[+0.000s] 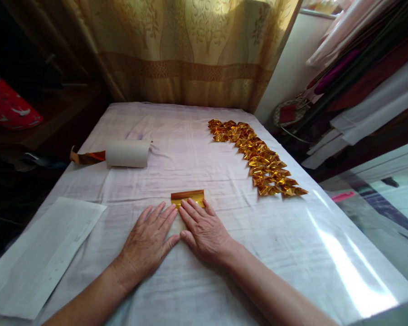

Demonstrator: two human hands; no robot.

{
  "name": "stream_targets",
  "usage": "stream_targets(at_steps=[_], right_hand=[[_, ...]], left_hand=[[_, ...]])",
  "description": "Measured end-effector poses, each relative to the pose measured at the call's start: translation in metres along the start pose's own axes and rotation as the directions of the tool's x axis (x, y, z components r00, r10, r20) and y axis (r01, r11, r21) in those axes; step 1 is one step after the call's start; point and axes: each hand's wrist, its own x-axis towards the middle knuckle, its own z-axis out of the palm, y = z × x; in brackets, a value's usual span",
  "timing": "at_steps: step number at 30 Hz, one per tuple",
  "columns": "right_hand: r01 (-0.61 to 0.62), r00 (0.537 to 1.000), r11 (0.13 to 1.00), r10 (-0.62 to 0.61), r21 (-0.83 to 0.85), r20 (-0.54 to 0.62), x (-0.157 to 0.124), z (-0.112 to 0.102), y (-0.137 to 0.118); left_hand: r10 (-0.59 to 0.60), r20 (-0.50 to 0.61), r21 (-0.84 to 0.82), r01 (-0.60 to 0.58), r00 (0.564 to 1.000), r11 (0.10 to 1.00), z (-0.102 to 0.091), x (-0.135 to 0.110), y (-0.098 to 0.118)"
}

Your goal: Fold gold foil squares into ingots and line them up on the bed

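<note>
- Small gold foil rectangle lies on the white-clothed surface, left of the row of folded gold foil pieces.
- Left hand and right hand: fingers apart, flat, gripping nothing, tips on its near edge.
- Looks like 1 fold being creased; next calls for even pressure.

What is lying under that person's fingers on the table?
Gold foil: its far part shows beyond the fingers of the left hand and right hand. Its near part is covered, so how far it runs under them cannot be seen.
</note>
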Motion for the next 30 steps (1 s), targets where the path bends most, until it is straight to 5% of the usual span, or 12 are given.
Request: stream_targets(at_steps=[11,17,20,23,30], right_hand=[[-0.161,0.987,0.986,0.161,-0.038,0.005,-0.035,-0.008,0.022],[-0.118,0.982,0.990,0.128,0.076,-0.140,-0.015,-0.018,0.035],[-0.235,0.934,0.958,0.269,0.164,-0.234,0.000,-0.018,0.046],[-0.314,0.885,0.925,0.367,0.216,-0.287,0.010,-0.014,0.054],[-0.211,0.896,0.899,0.335,0.383,-0.292,0.009,-0.012,0.061]], left_hand=[[-0.013,0.000,-0.039,0.013,1.000,0.999,-0.003,0.003,-0.005],[-0.060,0.010,-0.065,0.060,0.998,0.996,-0.019,0.035,0.003],[-0.083,0.019,-0.028,0.084,0.996,0.996,-0.019,0.046,0.005],[-0.108,-0.020,-0.046,0.107,0.994,0.993,-0.012,0.046,0.001],[-0.116,-0.066,-0.099,0.109,0.991,0.989,-0.002,0.038,-0.004]])
